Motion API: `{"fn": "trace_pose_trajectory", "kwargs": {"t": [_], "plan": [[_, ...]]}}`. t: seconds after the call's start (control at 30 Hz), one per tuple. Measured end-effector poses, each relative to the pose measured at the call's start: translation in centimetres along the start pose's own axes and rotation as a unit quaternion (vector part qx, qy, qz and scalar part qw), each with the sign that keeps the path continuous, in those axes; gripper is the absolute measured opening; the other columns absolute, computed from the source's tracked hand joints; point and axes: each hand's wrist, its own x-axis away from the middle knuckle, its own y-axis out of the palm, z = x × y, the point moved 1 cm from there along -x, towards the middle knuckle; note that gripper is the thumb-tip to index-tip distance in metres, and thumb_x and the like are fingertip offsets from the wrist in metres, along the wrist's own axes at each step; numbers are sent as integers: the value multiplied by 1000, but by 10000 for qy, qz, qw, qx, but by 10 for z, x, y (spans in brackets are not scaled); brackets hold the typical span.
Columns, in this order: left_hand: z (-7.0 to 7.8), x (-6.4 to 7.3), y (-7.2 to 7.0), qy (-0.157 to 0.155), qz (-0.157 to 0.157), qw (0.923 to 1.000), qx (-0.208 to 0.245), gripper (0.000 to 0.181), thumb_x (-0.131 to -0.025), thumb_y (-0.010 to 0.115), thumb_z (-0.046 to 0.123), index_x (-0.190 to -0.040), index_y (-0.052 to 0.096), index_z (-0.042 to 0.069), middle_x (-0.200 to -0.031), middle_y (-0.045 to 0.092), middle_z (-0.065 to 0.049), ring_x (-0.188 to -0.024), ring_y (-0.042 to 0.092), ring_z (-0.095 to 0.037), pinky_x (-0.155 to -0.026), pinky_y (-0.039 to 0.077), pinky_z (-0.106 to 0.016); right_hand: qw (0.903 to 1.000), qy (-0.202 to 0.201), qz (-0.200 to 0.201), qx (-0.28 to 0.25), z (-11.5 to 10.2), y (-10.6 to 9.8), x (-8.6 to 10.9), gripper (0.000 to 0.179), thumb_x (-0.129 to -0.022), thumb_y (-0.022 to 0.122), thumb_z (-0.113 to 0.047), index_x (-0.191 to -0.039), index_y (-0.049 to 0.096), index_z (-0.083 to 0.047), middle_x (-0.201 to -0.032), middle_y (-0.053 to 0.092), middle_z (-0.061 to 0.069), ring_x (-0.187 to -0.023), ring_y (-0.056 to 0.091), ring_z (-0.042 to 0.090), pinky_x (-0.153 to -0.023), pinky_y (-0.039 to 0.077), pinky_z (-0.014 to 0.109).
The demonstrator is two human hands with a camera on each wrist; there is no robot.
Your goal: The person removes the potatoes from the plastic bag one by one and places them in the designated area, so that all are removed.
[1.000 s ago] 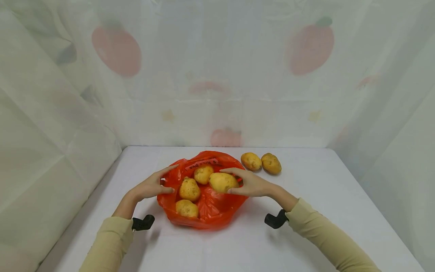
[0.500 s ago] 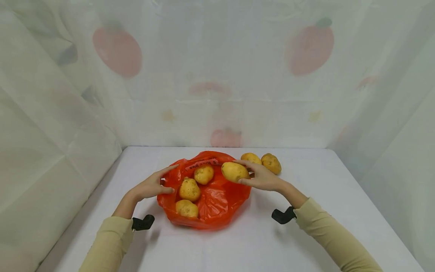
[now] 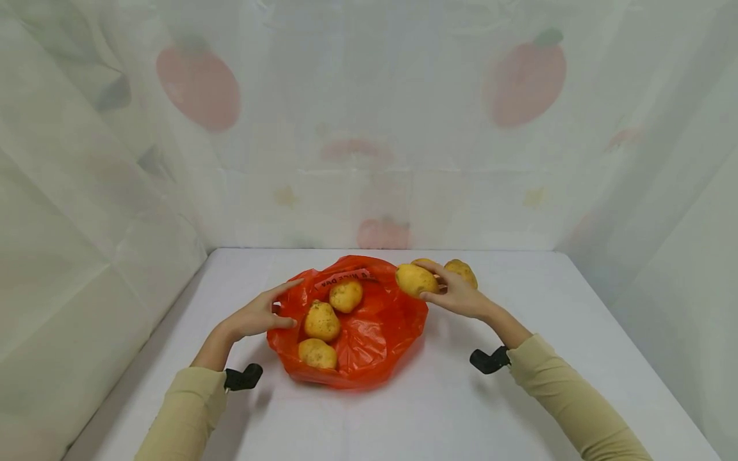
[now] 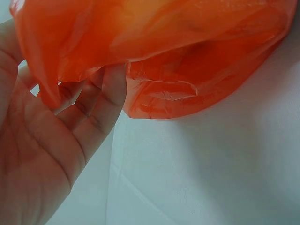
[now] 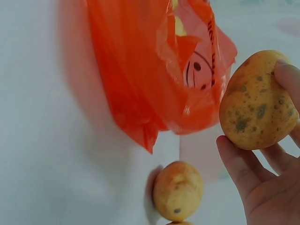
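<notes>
A red plastic bag (image 3: 366, 342) lies with its mouth wide, and three yellow potatoes show inside it: one at the back (image 3: 346, 296), a middle potato (image 3: 321, 321) and a front potato (image 3: 317, 354). At the bag's left rim, my left hand (image 3: 254, 317) holds the plastic, its fingers (image 4: 112, 84) partly hidden by the film in the left wrist view. My right hand (image 3: 466, 299) grips another potato (image 5: 258, 103), dark-spotted, between thumb and fingers. In the head view this potato overlaps the bag's right back rim, raised above the table.
Two more potatoes rest on the white table (image 3: 519, 384) behind my right hand: one mostly covered by it, the other (image 3: 463, 270) farther right. A pale curtain (image 3: 369, 192) with fruit prints stands behind the table and along both sides.
My right hand has carried its potato from over the bag's middle rightward and slightly back to the bag's right rim. The left hand and the bag's left side have stayed put.
</notes>
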Motion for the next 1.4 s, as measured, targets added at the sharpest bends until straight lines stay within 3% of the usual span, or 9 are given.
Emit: {"fn": "trace_pose_trajectory", "kwargs": {"t": [0.1, 0.3, 0.53, 0.7, 0.97, 1.13, 1.4], "plan": [[0, 0, 0, 17, 0, 10000, -7, 77, -81, 69, 17, -145, 27, 30, -146, 28, -11, -105, 54, -30, -80, 51, -36, 9998, 115, 124, 63, -2, -2, 3, 64, -85, 67, -21, -140, 36, -15, -127, 48, 11, -110, 53, 32, -85, 50, 36], [-2, -1, 0, 23, -13, 10000, -28, 77, -81, 70, 18, -144, 27, 31, -146, 29, -11, -105, 54, -31, -80, 51, -36, 9989, 359, 301, 14, -16, -7, 11, 64, -84, 66, -12, -140, 35, -3, -120, 43, 20, -109, 52, 40, -89, 47, 47], [-1, 0, -1, -19, -32, 10000, 9, 77, -81, 70, 18, -144, 27, 31, -146, 29, -11, -107, 53, -31, -80, 51, -37, 9972, 653, 351, 42, -16, -12, 17, 63, -87, 64, -14, -141, 33, -3, -135, 38, 21, -117, 46, 43, -95, 42, 49], [0, 0, -1, -12, -7, 10000, -32, 77, -81, 69, 18, -144, 28, 30, -145, 30, -11, -107, 53, -31, -80, 51, -36, 9963, 748, 419, 67, -5, -13, 19, 62, -87, 64, -15, -140, 34, -3, -135, 36, 22, -118, 44, 46, -96, 41, 51], [1, 1, -1, -175, -29, 9998, 32, 76, -81, 69, 18, -144, 28, 31, -144, 32, -12, -105, 53, -31, -78, 53, -37, 9939, 938, 516, 257, 41, -12, 16, 65, -86, 65, -29, -142, 34, -15, -142, 33, 17, -120, 44, 43, -95, 41, 51], [2, 1, -1, -216, -17, 9998, 49, 76, -82, 69, 18, -144, 28, 31, -143, 32, -13, -105, 53, -31, -77, 53, -37, 9931, 968, 575, 325, 49, -11, 18, 66, -84, 66, -34, -140, 36, -17, -142, 35, 15, -119, 45, 38, -96, 40, 51], [1, 1, 0, -258, -24, 9996, 67, 76, -81, 69, 18, -144, 28, 32, -143, 32, -13, -106, 53, -32, -77, 53, -37, 9930, 846, 611, 545, 58, -4, 21, 67, -84, 67, -30, -140, 37, -11, -140, 40, 17, -116, 48, 34, -93, 43, 48]]}}
